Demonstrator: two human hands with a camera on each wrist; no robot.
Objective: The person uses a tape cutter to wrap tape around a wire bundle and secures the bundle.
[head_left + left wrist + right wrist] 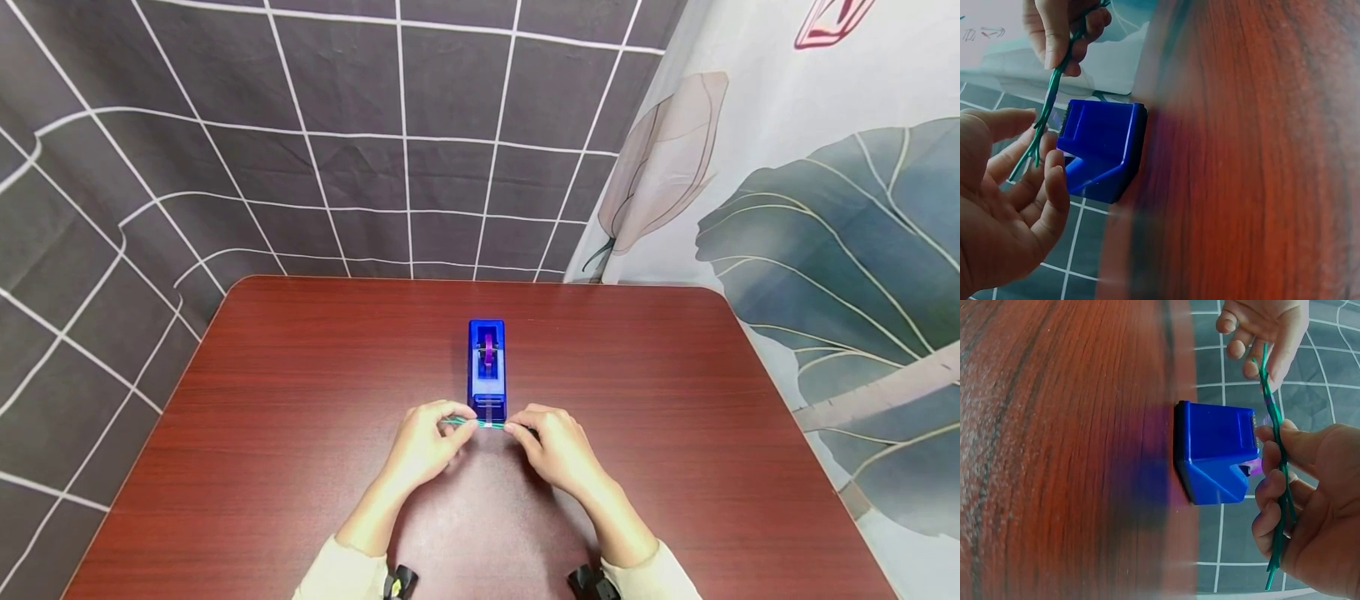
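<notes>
A bundle of thin green wires (1275,419) stretches between both hands, just in front of a blue tape dispenser (487,387). My left hand (422,442) pinches one end between thumb and index finger; its other fingers are loosely bent. My right hand (558,446) grips the other end, with the wires running along its fingers in the right wrist view. A short strip of clear tape (489,412) comes over the dispenser's front edge and meets the middle of the bundle. Inside the dispenser sits a purple tape roll (488,350).
The dispenser stands on a reddish-brown wooden table (300,358), its cutting end towards me. Behind the table hangs a dark grid-patterned cloth (345,167); a white leaf-print curtain (750,92) hangs at the right. Black wrist devices (592,583) show near the sleeves.
</notes>
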